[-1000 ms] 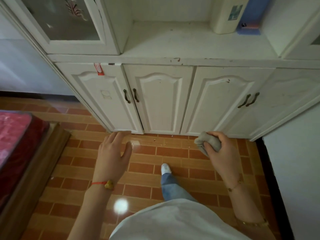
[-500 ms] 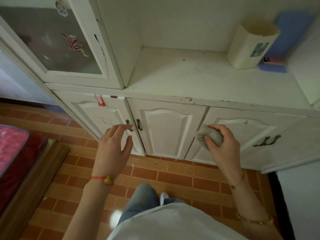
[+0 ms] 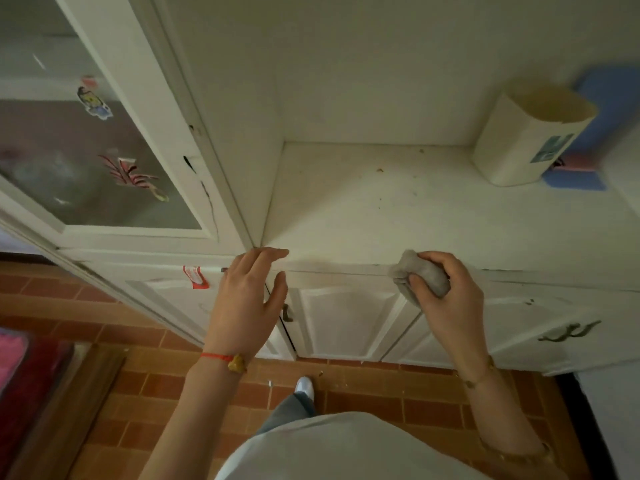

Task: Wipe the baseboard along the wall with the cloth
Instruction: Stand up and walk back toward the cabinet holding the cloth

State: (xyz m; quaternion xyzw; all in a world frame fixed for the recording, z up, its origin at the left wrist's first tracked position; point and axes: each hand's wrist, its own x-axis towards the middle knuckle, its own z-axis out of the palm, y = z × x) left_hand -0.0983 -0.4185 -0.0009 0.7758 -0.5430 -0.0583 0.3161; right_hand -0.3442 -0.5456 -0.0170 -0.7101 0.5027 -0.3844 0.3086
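Note:
My right hand (image 3: 446, 299) is closed around a crumpled grey cloth (image 3: 420, 275), held at the front edge of the white cabinet's counter (image 3: 381, 209). My left hand (image 3: 247, 299) hovers with fingers spread and nothing in it, its fingertips near the counter's left corner, above the lower doors (image 3: 346, 320). A dark baseboard strip (image 3: 568, 403) runs along the white wall at the lower right, past the cabinet's end. Another dark strip shows faintly at the far left behind the cabinet.
A cream container (image 3: 530, 136) and a blue item (image 3: 609, 109) stand at the counter's back right. A glass-door cupboard (image 3: 86, 150) with stickers rises on the left. Red-brown floor tiles (image 3: 381, 396) lie below, with a wooden-framed bed (image 3: 45, 393) at the lower left.
The view has risen from the floor to the counter. Both hands have lifted from floor level to the counter's front edge, the right one still gripping the cloth.

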